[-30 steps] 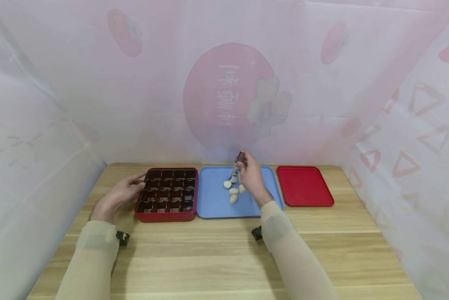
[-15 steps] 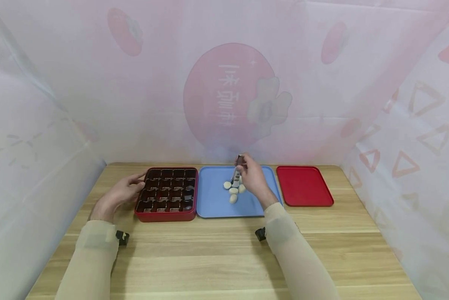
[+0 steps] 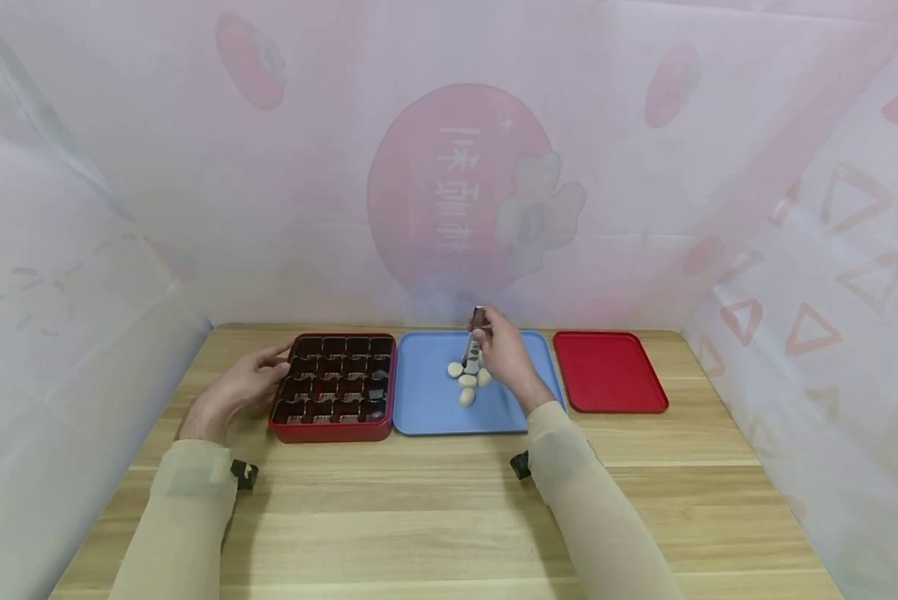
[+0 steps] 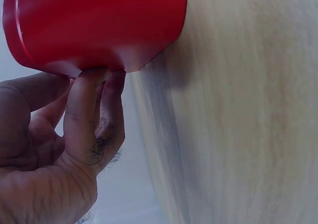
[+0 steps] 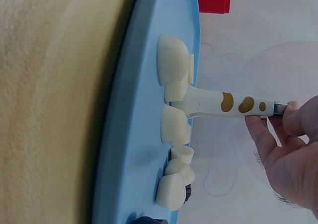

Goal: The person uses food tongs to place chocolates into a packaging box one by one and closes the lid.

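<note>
My right hand (image 3: 504, 350) grips a pair of tongs (image 5: 213, 102) near its metal end. They are white with brown spots and stand nearly upright over the blue tray (image 3: 422, 412). Their tips are down among several cream-white rounded pieces (image 5: 173, 60), with one round piece (image 3: 455, 369) just to their left. I cannot tell whether a piece is between the tips. My left hand (image 3: 246, 382) rests its fingertips against the left side of a red box (image 4: 104, 20). A dark brown divided insert (image 3: 332, 390) fills that box.
To the right of the blue tray lies a flat red tray (image 3: 609, 375). In the right wrist view, a dark object (image 5: 149, 220) shows at the bottom edge of the blue tray. A patterned pink-white sheet (image 3: 306, 167) hangs right behind the wooden table (image 3: 388, 517).
The tongs have shifted slightly right, from the left round piece to the middle of the group, and stand more upright. My right forearm has moved slightly right; my left hand stays put.
</note>
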Motion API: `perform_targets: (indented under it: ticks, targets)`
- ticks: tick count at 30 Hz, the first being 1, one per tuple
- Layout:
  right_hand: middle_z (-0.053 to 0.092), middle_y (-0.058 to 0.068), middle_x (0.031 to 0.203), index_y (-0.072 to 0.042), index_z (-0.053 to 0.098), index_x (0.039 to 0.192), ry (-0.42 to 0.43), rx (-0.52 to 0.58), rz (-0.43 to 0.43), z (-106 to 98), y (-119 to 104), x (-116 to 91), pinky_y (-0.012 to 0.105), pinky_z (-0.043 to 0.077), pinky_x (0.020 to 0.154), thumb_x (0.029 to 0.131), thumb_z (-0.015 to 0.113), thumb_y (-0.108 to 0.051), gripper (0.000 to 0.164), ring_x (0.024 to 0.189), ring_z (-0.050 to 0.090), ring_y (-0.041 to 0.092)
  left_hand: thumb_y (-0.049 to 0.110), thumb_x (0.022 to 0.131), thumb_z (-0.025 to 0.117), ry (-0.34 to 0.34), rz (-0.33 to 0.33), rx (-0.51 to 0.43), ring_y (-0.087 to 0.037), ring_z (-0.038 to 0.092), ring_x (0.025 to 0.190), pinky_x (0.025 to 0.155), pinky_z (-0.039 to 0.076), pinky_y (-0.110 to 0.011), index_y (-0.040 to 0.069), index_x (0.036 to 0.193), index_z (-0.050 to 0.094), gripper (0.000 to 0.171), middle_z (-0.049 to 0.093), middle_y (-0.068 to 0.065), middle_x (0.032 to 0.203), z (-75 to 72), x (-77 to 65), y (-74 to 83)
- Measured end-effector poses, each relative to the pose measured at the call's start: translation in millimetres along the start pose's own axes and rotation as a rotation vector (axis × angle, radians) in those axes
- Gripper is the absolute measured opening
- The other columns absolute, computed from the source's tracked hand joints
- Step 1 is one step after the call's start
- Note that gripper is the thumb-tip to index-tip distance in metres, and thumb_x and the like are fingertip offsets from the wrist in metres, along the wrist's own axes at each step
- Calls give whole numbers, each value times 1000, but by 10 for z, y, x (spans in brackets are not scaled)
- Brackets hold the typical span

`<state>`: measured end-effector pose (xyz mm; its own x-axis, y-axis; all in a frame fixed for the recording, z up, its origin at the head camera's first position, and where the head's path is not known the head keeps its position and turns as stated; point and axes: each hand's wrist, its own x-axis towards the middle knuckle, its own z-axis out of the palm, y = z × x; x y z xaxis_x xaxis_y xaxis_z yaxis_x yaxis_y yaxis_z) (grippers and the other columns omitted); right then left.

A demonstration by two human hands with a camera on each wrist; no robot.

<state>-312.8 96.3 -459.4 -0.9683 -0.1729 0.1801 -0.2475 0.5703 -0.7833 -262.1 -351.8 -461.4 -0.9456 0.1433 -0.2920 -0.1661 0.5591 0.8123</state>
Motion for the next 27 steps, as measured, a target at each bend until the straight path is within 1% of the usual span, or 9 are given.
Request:
perform_targets:
  ticks: [2,5,8,10,12,15,19,23,27]
  targets:
    - [71,7,124,-15,57,116,8,-9,1,4,3,0,43,62,99,109,53,-17,8,132,67,32,23,115,42,-3,2,-3,-49,56,140,109,57,-48,21,171,14,63,36,-36,163,-3,3,1]
    - [71,6,123,-14,57,116,27,-6,4,13,12,0,42,62,94,109,53,-17,8,128,68,31,25,115,42,-4,-4,15,-49,54,142,112,55,-52,24,171,13,63,38,-36,162,-1,-1,5]
    - [71,5,122,-13,58,117,42,3,11,21,24,-6,41,62,91,109,53,-16,10,126,69,31,25,115,42,-2,-3,14,-49,56,141,109,58,-49,25,171,14,62,39,-38,161,-1,8,-6]
    - [72,5,122,-14,58,117,53,10,19,26,34,-11,41,62,89,109,53,-15,9,125,69,30,24,115,42,-3,6,11,-49,56,140,106,60,-46,23,171,14,62,39,-39,160,-2,15,-14]
    - [72,5,122,-15,58,116,65,15,22,31,40,-16,41,62,89,109,52,-15,9,125,69,30,22,115,41,-7,14,10,-50,55,141,107,59,-47,22,171,13,62,38,-38,162,-3,19,-18]
    - [73,6,121,-13,57,112,84,20,18,32,47,-21,40,62,89,109,53,-15,6,124,70,31,21,115,41,-7,18,21,-50,55,141,109,57,-51,22,171,13,62,37,-36,163,0,26,-20]
    - [74,9,122,-9,54,107,101,31,8,30,48,-28,41,62,88,109,53,-14,6,123,71,33,23,115,42,-7,20,44,-50,56,140,112,54,-55,22,171,13,63,38,-35,163,-4,21,-20]
    - [73,9,120,-11,52,105,123,45,-7,18,36,-29,41,62,90,108,53,-17,7,121,71,32,24,115,42,-8,19,46,-50,55,141,114,52,-58,21,171,13,63,37,-35,163,-11,10,-15]
    - [72,6,120,-13,55,109,151,47,-24,-10,-2,-27,44,62,94,109,52,-18,6,121,71,32,24,115,43,-11,18,36,-51,54,141,114,51,-59,22,171,13,63,36,-35,164,-15,0,-10]
